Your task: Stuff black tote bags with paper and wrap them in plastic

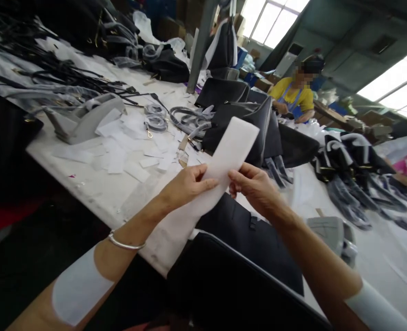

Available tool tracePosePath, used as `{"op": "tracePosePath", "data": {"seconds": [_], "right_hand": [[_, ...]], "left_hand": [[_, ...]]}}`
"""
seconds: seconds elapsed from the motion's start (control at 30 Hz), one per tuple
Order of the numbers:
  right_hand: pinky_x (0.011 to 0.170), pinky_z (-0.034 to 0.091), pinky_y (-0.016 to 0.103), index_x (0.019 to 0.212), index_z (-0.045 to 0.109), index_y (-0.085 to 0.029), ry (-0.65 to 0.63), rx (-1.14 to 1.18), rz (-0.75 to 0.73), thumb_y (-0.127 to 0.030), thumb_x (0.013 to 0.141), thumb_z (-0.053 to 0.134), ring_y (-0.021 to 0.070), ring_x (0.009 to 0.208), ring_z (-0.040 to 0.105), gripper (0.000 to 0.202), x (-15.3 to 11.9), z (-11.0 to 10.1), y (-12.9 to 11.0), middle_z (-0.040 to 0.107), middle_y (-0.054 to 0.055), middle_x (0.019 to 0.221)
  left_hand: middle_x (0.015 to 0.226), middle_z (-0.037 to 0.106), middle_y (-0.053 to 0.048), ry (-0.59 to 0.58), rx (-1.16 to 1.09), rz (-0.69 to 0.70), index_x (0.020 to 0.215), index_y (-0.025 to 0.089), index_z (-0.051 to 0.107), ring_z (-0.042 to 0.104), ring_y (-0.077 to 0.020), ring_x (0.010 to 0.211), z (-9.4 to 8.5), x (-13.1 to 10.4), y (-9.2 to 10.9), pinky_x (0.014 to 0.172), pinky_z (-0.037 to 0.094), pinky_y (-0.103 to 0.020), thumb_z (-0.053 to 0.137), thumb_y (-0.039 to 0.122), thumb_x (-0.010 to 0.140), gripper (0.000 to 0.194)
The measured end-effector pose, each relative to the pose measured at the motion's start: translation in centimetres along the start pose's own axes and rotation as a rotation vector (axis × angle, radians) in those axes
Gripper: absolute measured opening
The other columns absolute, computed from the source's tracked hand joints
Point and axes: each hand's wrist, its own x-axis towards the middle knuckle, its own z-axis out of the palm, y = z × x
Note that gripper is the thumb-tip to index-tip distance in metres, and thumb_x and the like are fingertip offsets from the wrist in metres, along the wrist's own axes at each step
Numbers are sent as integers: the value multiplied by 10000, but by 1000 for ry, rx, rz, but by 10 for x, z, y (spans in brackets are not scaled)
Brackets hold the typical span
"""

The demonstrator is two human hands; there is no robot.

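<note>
In the head view, a white strip (237, 140) is pinched between thumb and fingers of the left grip (189, 184); its right edge is pinched by the right grip (256, 186). One end is extended beyond both grips. Below them a black bag (255, 250) is seen; to their left, paper scraps (115, 158) are scattered on the tabletop (86, 180).

A grey post (202, 46) stands left of a person in a yellow top (306, 99) — a bright window (274, 23) above.
</note>
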Motion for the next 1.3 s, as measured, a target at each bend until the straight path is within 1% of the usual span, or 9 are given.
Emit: {"op": "tracePosePath", "data": {"seconds": [0.13,0.27,0.43,0.6,0.87,0.97,1.07,1.2,1.3], "right_hand": [[850,487,369,1012,686,-202,-120,-505,-173,-429,939,563,192,892,635,268,-5,6,47,712,52,967],[993,372,437,1073,669,-183,-254,-823,-448,-362,980,518,230,1027,576,252,-11,8,80,703,78,978],[715,376,358,811,647,-165,-204,-898,-605,-336,992,447,185,698,478,319,-1,9,92,595,50,686],[580,327,315,782,591,-169,-81,-637,-760,-188,949,467,154,576,408,209,1,4,89,533,25,609],[526,311,290,843,584,-157,-33,-590,-834,-149,932,480,142,545,395,137,-6,0,80,512,13,607],[530,324,285,848,584,-163,-17,-621,-852,-143,932,485,142,553,412,132,-8,-2,76,537,17,622],[528,316,287,844,581,-167,-13,-653,-859,-150,941,486,139,547,412,136,-11,-4,72,532,11,610],[511,288,290,816,555,-179,-19,-689,-846,-171,946,512,131,520,387,137,-12,-6,69,473,-14,570],[522,339,277,890,566,-181,28,-742,-834,-175,909,607,128,536,436,46,-12,-8,66,509,-17,601]], "left_hand": [[889,677,-23,245,-53,-104,1055,166,636,621,-154,750,-16,-1,-31,611,490,-230,681,442,811,370],[881,668,-21,296,-109,-222,1090,171,607,620,-157,753,-13,-5,-51,640,525,-259,619,365,842,315],[994,675,-39,335,-259,-240,1087,180,537,642,-162,834,7,-4,-57,734,547,-289,613,296,827,295],[855,646,-13,276,-67,-288,991,185,493,619,-145,706,13,-2,-60,586,505,-239,587,353,867,229],[719,578,35,34,316,-261,904,208,447,573,-141,650,38,-1,-53,570,427,-237,561,334,888,171],[798,628,8,-102,493,-227,1008,197,490,603,-165,702,42,-4,-49,612,439,-258,565,352,891,208],[871,668,-30,-256,737,-142,1027,186,531,633,-190,768,35,-6,-44,661,449,-277,500,313,926,165],[783,680,-32,-553,990,18,909,187,581,627,-192,664,20,-6,-36,601,428,-279,473,215,914,112],[730,671,-38,-614,1064,45,861,180,608,607,-194,609,17,-3,-34,563,417,-282,537,264,892,114]]}}
